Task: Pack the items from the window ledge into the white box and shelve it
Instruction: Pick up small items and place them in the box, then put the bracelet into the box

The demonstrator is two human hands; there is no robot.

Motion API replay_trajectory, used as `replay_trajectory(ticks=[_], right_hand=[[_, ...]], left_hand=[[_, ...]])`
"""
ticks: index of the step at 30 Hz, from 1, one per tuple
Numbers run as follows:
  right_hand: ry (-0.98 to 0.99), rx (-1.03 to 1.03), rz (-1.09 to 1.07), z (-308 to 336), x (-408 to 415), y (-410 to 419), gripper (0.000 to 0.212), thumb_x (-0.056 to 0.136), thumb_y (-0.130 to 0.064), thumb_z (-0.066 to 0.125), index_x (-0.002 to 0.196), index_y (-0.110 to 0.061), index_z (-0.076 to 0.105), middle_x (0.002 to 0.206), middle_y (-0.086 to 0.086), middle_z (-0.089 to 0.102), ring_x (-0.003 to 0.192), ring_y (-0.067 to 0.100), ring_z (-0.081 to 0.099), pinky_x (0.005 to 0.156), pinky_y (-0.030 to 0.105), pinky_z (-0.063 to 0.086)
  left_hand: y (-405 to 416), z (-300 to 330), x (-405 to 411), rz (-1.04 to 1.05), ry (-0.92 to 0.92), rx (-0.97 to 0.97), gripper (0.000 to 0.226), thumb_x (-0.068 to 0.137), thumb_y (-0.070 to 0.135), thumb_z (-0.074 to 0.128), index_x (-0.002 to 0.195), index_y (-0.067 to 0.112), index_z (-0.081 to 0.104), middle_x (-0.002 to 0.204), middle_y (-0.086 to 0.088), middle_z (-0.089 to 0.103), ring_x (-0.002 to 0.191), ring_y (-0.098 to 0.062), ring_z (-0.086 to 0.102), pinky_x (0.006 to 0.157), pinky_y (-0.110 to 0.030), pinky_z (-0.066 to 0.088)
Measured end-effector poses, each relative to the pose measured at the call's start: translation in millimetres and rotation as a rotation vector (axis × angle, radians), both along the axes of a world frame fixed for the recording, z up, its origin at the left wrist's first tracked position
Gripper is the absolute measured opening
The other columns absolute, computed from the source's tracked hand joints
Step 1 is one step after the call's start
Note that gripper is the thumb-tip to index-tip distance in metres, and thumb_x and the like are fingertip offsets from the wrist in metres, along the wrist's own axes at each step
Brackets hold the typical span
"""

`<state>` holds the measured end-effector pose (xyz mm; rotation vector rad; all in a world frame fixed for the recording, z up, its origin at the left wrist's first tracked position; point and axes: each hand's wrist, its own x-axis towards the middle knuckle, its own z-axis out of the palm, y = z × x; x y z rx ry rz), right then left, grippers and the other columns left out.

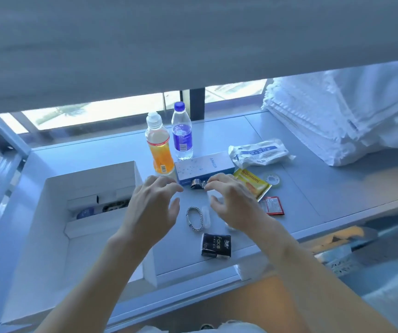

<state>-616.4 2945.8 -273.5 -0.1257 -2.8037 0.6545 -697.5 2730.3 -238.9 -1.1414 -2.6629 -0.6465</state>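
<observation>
The open white box sits on the window ledge at the left, with several small items inside. My left hand and my right hand hover over the ledge with fingers spread, holding nothing, just in front of a blue-white carton and a small metal clip. Behind stand an orange drink bottle and a water bottle. A chain bracelet lies between my hands, a black tissue pack nearer me. A yellow sachet and red packets lie right of my right hand.
A white plastic package and a tape roll lie further right. Folded white towels are stacked at the far right of the ledge. A lowered blind hangs above, close over the bottles.
</observation>
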Motion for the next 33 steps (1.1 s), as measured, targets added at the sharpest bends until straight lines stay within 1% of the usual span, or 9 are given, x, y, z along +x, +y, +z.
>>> replay_trajectory(ticks=[5,9,13,17,20,21,24,28,33], right_hand=[[-0.129,0.022,-0.173,-25,24,64,0.029,0.09,-0.005,0.061,0.114,-0.013,0.074,0.121,-0.002,0.068,0.114,0.022,0.061,0.082,0.027,0.044],[-0.199,0.012,-0.211,-40,32,91,0.032,0.09,-0.008,0.063,0.117,-0.02,0.073,0.125,-0.003,0.066,0.11,0.024,0.062,0.078,0.03,0.047],[-0.238,0.007,-0.198,-50,31,101,0.037,0.089,-0.007,0.063,0.121,-0.022,0.073,0.131,-0.003,0.065,0.112,0.025,0.062,0.087,0.035,0.053],[-0.264,0.043,-0.14,-59,22,102,0.035,0.09,-0.008,0.063,0.121,-0.02,0.072,0.129,-0.002,0.066,0.116,0.026,0.062,0.093,0.038,0.055],[-0.257,0.077,-0.072,-64,10,98,0.032,0.091,-0.007,0.066,0.121,-0.019,0.073,0.122,-0.002,0.068,0.117,0.024,0.06,0.093,0.027,0.045],[-0.263,0.083,-0.052,-65,4,97,0.032,0.092,-0.008,0.068,0.122,-0.018,0.073,0.121,-0.002,0.068,0.117,0.024,0.06,0.094,0.028,0.044],[-0.304,0.076,-0.033,-65,-9,94,0.031,0.094,-0.013,0.069,0.125,-0.018,0.073,0.124,0.0,0.068,0.12,0.025,0.057,0.103,0.038,0.047],[-0.349,0.125,-0.011,-66,-18,91,0.022,0.096,-0.018,0.069,0.117,-0.018,0.075,0.116,0.0,0.066,0.117,0.026,0.054,0.098,0.039,0.046],[-0.339,0.166,0.005,-66,-20,92,0.014,0.097,-0.022,0.067,0.107,-0.015,0.072,0.11,0.003,0.066,0.111,0.027,0.057,0.095,0.039,0.046]], left_hand=[[36,-12,15,-0.019,-0.044,0.016,0.02,0.091,0.018,0.071,0.111,0.017,0.074,0.117,0.005,0.069,0.113,-0.027,0.059,0.092,-0.048,0.05],[60,-21,27,-0.045,-0.05,0.017,0.022,0.091,0.02,0.07,0.112,0.02,0.074,0.119,0.007,0.068,0.112,-0.025,0.058,0.089,-0.041,0.047],[61,-37,31,-0.025,-0.078,-0.012,0.021,0.091,0.019,0.068,0.111,0.018,0.075,0.115,0.003,0.069,0.108,-0.028,0.06,0.089,-0.045,0.05],[53,-54,39,0.01,-0.134,-0.054,0.023,0.093,0.018,0.066,0.114,0.017,0.074,0.116,0.002,0.07,0.108,-0.027,0.06,0.091,-0.045,0.05],[53,-60,52,0.001,-0.192,-0.035,0.022,0.094,0.019,0.066,0.114,0.017,0.074,0.118,0.002,0.07,0.106,-0.026,0.06,0.089,-0.043,0.051],[53,-62,56,0.0,-0.212,-0.028,0.022,0.094,0.02,0.066,0.114,0.017,0.074,0.118,0.002,0.07,0.106,-0.025,0.06,0.089,-0.043,0.052],[49,-63,61,0.005,-0.247,-0.003,0.021,0.095,0.02,0.066,0.114,0.017,0.075,0.116,0.004,0.069,0.106,-0.023,0.061,0.088,-0.042,0.053],[45,-57,58,0.024,-0.248,0.025,0.021,0.095,0.019,0.067,0.114,0.017,0.075,0.114,0.006,0.07,0.105,-0.02,0.062,0.089,-0.034,0.052],[45,-49,57,0.029,-0.262,0.038,0.02,0.097,0.02,0.065,0.115,0.019,0.074,0.115,0.007,0.07,0.107,-0.018,0.061,0.091,-0.034,0.051]])
